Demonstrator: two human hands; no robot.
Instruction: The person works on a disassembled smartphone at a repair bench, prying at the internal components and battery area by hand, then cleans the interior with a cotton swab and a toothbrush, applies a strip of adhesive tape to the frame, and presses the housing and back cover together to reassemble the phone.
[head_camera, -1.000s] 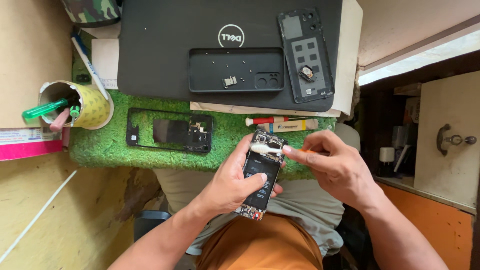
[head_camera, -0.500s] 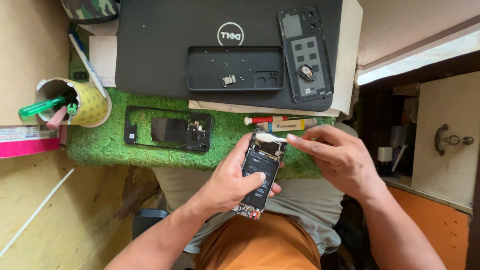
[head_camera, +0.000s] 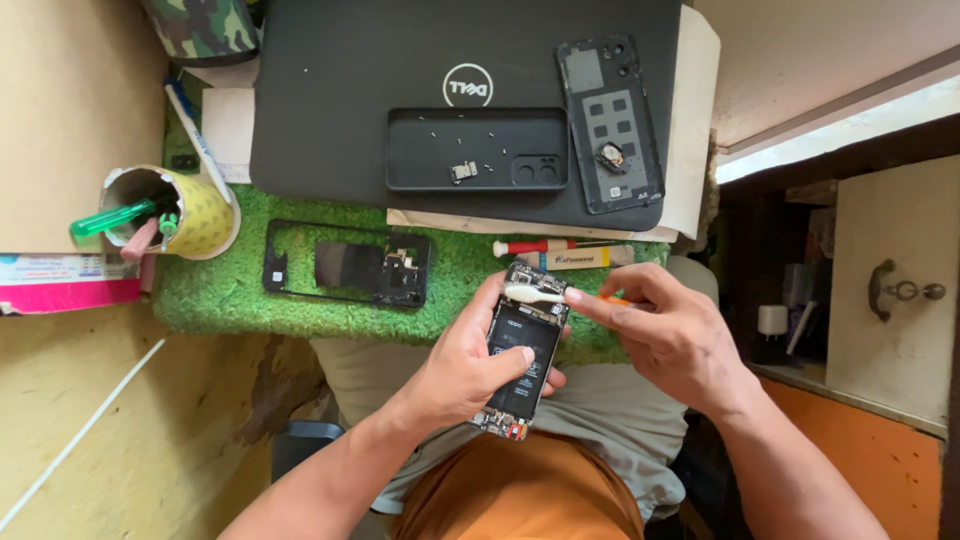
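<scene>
Over the lap, left hand (head_camera: 470, 365) clasps phone (head_camera: 522, 350).

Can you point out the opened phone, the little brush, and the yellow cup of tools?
opened phone (head_camera: 520, 362): head view, on its black battery.
little brush (head_camera: 533, 294): head view, on its white head.
yellow cup (head_camera: 207, 222): head view, on its outer wall.
</scene>
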